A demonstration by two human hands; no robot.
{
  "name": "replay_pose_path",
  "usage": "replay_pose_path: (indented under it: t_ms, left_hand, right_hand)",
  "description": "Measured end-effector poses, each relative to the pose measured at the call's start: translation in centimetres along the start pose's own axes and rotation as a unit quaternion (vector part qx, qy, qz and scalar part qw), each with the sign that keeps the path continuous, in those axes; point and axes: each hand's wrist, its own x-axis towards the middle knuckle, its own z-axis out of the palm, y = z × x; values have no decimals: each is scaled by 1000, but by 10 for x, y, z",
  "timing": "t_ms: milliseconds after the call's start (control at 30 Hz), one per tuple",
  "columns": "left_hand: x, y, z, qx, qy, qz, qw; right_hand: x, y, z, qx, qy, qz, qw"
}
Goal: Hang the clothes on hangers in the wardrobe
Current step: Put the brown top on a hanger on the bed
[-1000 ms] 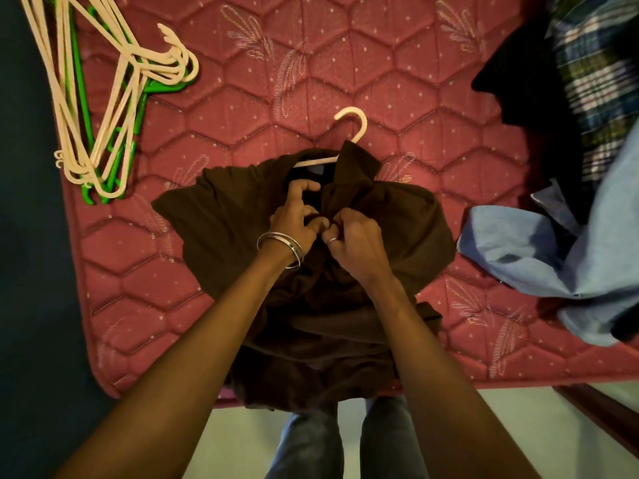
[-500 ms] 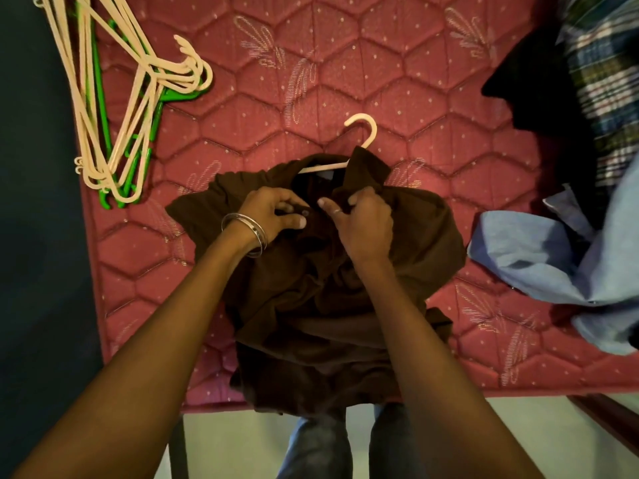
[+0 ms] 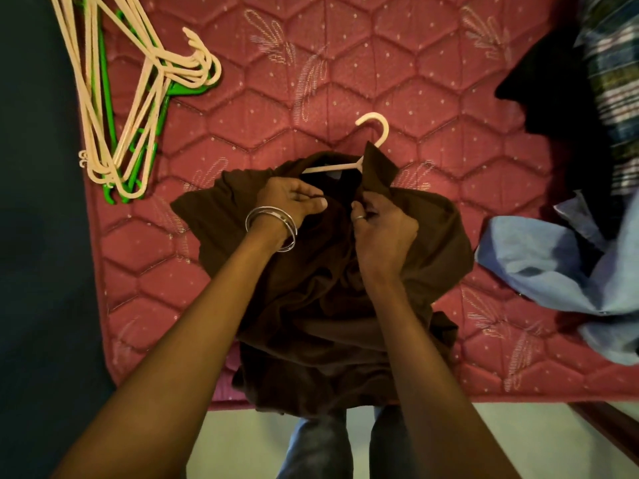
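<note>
Far left on the pink quilted mattress [image 3: 345,81] there's a loose bundle of cream and green plastic hangers [image 3: 138,108], untouched. Moving in, the left hand [image 3: 288,200], 2 or more silver bangles [image 3: 273,228] on its wrist, pinches the placket edge of the dark brown collared shirt [image 3: 432,243], thumb over the cloth. That shirt lies crumpled mid-mattress with its hem drooping off the near edge, and a cream plastic hanger [image 3: 375,131] is already threaded through the neck, hook poking out past the collar. Just beside it, the right hand [image 3: 382,226] pinches the opposite front edge, fingers curled tight on the fabric. Looks to me like the buttoning-up step near the collar, so the shirt won't slide off. I can't make out a button in that dark fabric though. Next move probably needs both edges lined up, then grabbing the hook to carry it over. Far right sits a heap: a light blue shirt [image 3: 553,271], something black [image 3: 553,81], and a plaid piece [image 3: 612,74], presumably waiting their turn.
</note>
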Motion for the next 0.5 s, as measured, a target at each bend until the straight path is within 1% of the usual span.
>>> replay_pose_path:
  t_ms: [100,167,233,333,433,500]
  left_hand:
    - [0,5,12,16,14,5,1000]
    - [-2,10,19,20,10,5,1000]
    - [-3,13,22,26,10,0,1000]
    - [-3,15,25,9,7,-30,999]
    - [-3,15,30,7,47,-56,997]
    - [-5,19,34,15,85,-66,994]
  right_hand:
    - [-6,-2,4,-7,5,-30,1000]
    - [-5,-4,6,19,-6,-18,1000]
    - [-2,-5,5,75,-38,22,996]
    - [1,2,2,163,-103,103,976]
    - [2,7,1,165,-134,105,971]
    - [0,7,0,167,-129,105,972]
